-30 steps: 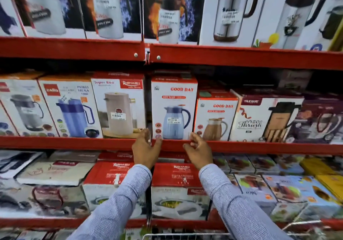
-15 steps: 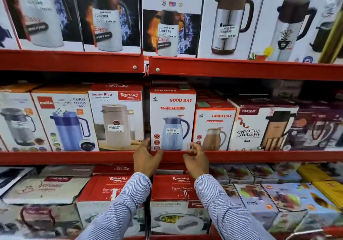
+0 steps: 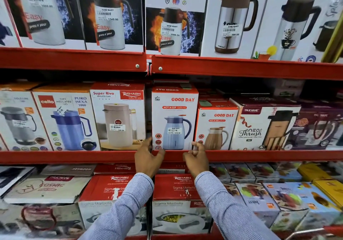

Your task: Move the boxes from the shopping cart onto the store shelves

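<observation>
a: where's the box right now?

b: the good day box (image 3: 174, 118) with the blue flask stands upright on the middle shelf (image 3: 74, 156), just above and between both hands. the left hand (image 3: 147, 159) has its fingertips at the box's lower left corner, thumb lying along the shelf lip. the right hand (image 3: 196, 159) sits at the lower right corner, fingers curled loosely. neither one is clamped around it; both look half-spread, more nudging than gripping.

a: so which step is this?

b: i'd judge it's the tail end of placing: the box is seated and being squared up between the rishabh box (image 3: 118, 117), just up-left of the left hand, and the smaller good day box (image 3: 216, 126), just up-right of the right hand.

a: and next?

b: probably let go, draw both hands down and back, then reach for another box. only a sliver of the cart (image 3: 315, 233) shows, low and right of the right sleeve, so i can't tell what's left in it.
</observation>
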{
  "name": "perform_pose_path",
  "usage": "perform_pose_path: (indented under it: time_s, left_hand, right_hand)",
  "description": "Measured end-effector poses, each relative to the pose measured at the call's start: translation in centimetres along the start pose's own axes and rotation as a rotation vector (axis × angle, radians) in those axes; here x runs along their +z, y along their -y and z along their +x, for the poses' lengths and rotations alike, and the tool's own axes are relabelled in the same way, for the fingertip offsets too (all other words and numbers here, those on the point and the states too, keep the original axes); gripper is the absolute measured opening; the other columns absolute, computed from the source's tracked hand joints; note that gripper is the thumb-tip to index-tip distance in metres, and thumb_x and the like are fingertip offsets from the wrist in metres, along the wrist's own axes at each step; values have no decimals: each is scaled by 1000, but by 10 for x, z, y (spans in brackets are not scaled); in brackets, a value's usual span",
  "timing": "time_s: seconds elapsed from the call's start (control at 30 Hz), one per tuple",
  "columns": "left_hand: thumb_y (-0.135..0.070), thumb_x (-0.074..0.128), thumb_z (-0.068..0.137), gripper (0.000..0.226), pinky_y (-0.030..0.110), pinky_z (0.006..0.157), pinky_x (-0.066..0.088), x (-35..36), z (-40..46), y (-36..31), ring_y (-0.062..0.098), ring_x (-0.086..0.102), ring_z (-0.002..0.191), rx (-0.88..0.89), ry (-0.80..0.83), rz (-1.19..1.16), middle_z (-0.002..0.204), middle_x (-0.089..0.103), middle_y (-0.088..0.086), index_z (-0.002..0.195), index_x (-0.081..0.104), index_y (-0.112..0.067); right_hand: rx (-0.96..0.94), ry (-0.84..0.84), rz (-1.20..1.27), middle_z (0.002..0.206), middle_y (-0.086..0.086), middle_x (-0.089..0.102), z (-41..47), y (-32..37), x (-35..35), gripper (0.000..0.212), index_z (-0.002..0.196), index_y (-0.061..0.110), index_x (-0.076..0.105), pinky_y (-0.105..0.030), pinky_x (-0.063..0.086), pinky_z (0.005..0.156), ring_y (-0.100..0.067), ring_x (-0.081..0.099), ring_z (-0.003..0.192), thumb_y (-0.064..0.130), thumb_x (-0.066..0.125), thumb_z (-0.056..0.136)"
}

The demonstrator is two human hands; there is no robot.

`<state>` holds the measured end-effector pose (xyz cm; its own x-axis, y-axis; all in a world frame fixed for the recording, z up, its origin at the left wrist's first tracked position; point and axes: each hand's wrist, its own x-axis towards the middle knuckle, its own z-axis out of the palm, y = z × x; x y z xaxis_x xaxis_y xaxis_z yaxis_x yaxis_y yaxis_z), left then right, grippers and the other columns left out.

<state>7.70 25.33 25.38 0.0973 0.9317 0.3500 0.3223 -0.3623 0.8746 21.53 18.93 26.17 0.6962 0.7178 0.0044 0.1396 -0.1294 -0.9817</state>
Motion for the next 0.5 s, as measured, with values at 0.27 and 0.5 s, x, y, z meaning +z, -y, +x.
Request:
perform_pose_path:
  time_s: [0.27,0.5]
  left_hand:
    - [-20,72,80,48,22,86,48,-5,-4,-2,17,69,99,4,-7,3,112,73,3,126,61,-15]
    - [-28,73,78,53,26,94,49,-9,-4,-9,16,66,105,31,-43,85,120,71,2,128,59,-17]
  right_hand:
    - [27,10,0,117,-4,64,-3,6,-5,45,123,22,50,-19,40,54,-5,56,68,9,58,81]
    - [29,23,-26,99,3,67,-16,26,9,31,104,22,68,-24,42,75,-17,60,87,9,51,81]
